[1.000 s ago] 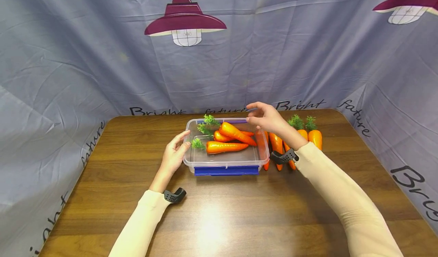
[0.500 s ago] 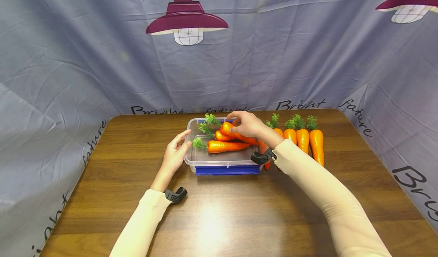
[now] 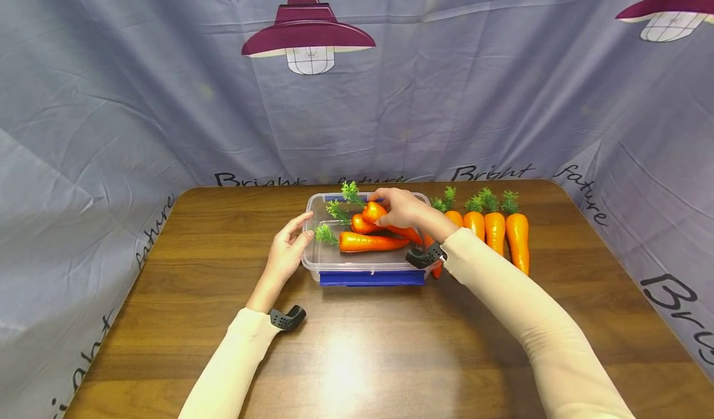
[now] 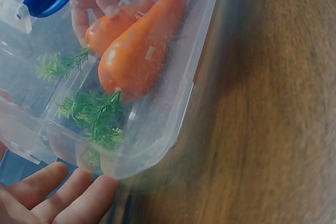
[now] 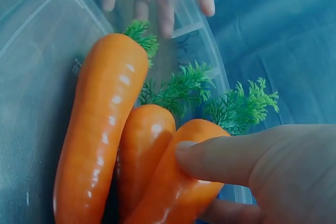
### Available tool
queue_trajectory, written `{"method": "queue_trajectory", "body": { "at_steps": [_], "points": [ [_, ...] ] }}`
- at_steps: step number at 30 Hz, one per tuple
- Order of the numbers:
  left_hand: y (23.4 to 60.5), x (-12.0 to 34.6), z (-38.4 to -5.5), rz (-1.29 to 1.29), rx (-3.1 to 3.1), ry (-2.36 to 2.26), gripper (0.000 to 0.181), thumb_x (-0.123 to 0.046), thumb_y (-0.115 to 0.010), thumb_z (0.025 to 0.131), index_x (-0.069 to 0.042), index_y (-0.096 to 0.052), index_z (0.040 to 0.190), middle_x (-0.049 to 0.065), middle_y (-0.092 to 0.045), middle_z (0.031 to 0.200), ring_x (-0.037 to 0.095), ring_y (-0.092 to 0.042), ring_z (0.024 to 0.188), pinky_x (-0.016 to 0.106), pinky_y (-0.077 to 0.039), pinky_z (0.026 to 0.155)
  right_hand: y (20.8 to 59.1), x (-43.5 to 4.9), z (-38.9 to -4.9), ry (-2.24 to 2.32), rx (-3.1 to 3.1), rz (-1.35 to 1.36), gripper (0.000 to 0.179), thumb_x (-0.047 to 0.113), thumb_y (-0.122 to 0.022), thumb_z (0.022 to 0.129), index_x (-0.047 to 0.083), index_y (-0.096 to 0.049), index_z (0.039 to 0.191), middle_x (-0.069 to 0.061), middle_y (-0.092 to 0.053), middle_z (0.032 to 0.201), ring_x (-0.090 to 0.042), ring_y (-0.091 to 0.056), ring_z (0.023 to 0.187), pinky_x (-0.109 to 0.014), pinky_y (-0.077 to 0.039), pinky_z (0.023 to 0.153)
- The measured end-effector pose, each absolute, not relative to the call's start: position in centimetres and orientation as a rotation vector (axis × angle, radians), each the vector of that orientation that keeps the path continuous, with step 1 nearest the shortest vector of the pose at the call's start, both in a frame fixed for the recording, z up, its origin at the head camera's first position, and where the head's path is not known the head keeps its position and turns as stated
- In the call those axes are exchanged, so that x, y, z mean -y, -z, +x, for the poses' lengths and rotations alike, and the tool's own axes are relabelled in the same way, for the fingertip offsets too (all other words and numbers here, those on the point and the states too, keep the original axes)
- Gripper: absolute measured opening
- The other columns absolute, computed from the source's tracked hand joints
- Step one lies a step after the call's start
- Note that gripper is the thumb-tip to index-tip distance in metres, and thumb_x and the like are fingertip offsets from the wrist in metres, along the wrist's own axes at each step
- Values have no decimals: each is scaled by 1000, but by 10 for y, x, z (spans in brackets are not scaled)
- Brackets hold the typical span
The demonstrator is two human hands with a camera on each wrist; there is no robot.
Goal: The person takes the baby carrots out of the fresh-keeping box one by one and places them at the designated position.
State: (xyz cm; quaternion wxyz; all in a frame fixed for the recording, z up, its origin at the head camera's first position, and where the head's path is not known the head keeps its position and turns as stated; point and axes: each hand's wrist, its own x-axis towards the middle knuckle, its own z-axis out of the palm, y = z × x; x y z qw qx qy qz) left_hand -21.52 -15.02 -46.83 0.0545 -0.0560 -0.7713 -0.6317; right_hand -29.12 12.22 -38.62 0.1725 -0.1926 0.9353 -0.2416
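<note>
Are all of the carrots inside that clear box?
No, several carrots lie on the wooden table beside the clear box.

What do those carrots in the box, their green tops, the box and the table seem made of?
Carrots: probably moulded plastic or coated foam, glossy, judging by crisp highlights.
Green tops: likely plastic, with stiff-looking, finely branched sprigs.
Box: clear, smooth plastic by its look; carrots show through its wall.
Table: wood or wood-look laminate, fairly glossy; brown grain and a bright reflection.
</note>
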Motion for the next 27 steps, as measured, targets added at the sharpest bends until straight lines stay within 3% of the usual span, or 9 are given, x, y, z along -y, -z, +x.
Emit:
{"method": "queue_trajectory", "body": {
  "at_steps": [5,13,20,24,27],
  "points": [
    [468,150,-215,-180,2324,1934,43,-2,-56,99,-2,-57,142,20,-52,152,37,-43,146,53,-40,117,387,-124,-291,686,-2637,-567,64,10,-74,89,9,-50,148,-22,-65,134,-37,-62,126,-48,-52,104],
    [469,149,-215,-191,2326,1914,43,-2,-56,98,-1,-57,141,20,-53,151,37,-50,141,37,-47,110,388,-128,-290,705,-2627,-607,61,9,-73,90,8,-51,147,-24,-68,128,-36,-66,120,-47,-53,101],
    [470,149,-214,-197,2315,1939,43,-3,-56,99,-2,-56,142,20,-52,152,37,-46,144,52,-40,116,372,-137,-287,895,-2596,-625,62,11,-73,92,8,-49,149,-24,-64,132,-38,-66,119,-44,-57,96],
    [471,150,-215,-202,2322,1932,43,-3,-55,100,-1,-56,142,20,-51,152,36,-46,145,49,-41,116,356,-154,-285,1102,-2556,-580,61,12,-70,95,10,-45,151,-24,-64,127,-37,-69,94,-36,-58,72],
    [470,150,-215,-200,2331,1927,43,-4,-55,100,-2,-56,143,19,-52,153,35,-47,144,48,-42,115,346,-172,-281,1258,-2522,-499,61,14,-67,98,12,-43,153,-24,-64,124,-27,-66,79,-34,-55,62]
  ]
}}
